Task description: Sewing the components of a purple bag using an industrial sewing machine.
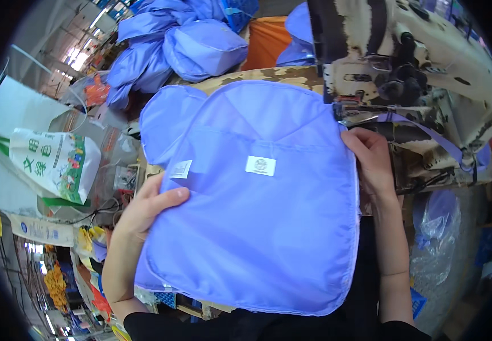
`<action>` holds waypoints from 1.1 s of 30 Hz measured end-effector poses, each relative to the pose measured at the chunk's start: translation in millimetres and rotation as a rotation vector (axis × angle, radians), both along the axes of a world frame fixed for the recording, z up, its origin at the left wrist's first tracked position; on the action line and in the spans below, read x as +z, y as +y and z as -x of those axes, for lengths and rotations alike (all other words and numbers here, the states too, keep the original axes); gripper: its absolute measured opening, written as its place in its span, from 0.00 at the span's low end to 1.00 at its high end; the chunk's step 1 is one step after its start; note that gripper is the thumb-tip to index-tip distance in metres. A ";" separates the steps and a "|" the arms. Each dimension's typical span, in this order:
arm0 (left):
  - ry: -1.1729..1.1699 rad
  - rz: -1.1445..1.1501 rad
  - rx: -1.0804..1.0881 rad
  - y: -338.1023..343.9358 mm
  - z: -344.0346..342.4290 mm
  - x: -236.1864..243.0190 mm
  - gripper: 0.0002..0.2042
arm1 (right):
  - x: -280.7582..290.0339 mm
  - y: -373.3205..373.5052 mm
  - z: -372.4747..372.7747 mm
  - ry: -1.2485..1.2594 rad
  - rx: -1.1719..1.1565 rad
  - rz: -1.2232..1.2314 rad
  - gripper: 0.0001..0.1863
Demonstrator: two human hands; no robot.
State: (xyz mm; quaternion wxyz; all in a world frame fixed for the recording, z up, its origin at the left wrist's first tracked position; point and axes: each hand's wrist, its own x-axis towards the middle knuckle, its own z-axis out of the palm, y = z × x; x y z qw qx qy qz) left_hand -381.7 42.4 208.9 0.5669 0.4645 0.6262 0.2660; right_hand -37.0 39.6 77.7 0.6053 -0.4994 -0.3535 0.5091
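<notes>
A periwinkle-blue sewn fabric piece (pixel 251 227) with a rounded top is spread out in front of me. Its rim has a stitched edge, and a small white label (pixel 261 165) lies near its middle. A second white label (pixel 182 169) shows by its left edge. My left hand (pixel 156 203) grips that left edge, thumb on top and fingers underneath. My right hand (pixel 370 157) pinches the upper right edge, just below the needle area of a sewing machine (pixel 394 68). Another rounded blue fabric part (pixel 169 116) sticks out behind the piece at upper left.
Heaped blue fabric pieces (pixel 206 48) lie beyond the worn machine table (pixel 280 75). An orange surface (pixel 266 42) shows behind it. At left, a white printed bag (pixel 52 162) rests on a pale board. A clear plastic bag (pixel 439 238) hangs or lies at lower right.
</notes>
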 end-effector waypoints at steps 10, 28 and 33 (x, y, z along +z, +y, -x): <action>-0.137 -0.010 0.041 4.0 -12.4 -15.9 0.19 | 1.2 -0.7 -16.0 -0.117 0.066 0.052 0.09; -0.135 -0.207 0.062 66.9 -33.1 -10.1 0.12 | -2.1 4.9 -19.6 -0.116 0.147 0.008 0.12; -0.091 -0.272 0.050 82.2 -34.1 -2.9 0.12 | 6.6 -2.1 -19.4 -0.083 0.168 0.103 0.13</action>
